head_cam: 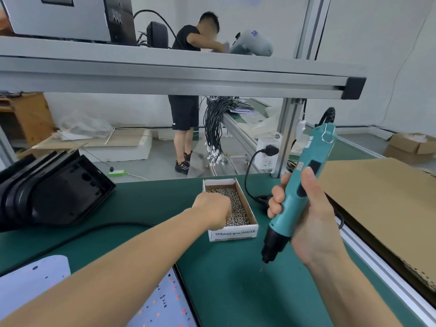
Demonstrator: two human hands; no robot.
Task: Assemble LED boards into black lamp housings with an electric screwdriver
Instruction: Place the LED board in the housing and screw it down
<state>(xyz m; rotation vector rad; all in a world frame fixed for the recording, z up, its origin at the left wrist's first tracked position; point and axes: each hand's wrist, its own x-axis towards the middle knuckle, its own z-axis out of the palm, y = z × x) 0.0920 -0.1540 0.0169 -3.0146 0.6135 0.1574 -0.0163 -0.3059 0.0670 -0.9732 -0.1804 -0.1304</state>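
My right hand [306, 220] grips a teal electric screwdriver [304, 182], held tilted with its black tip pointing down above the green mat. My left hand [212, 208] reaches into a small white cardboard box [233, 233] filled with silver screws [236, 197]; its fingers are curled down among them and their tips are hidden. A white LED board [162, 300] lies in a black housing at the bottom edge, under my left forearm. Another white board [30, 277] lies at the lower left. A stack of black lamp housings [54, 192] sits at the left.
A brown cardboard sheet [382, 204] covers the bench's right side. A black cable [70, 239] crosses the green mat [231, 279]. A socket strip [266, 156] hangs on the aluminium frame post. A grey shelf beam [165, 74] spans overhead. A person [188, 90] works behind the bench.
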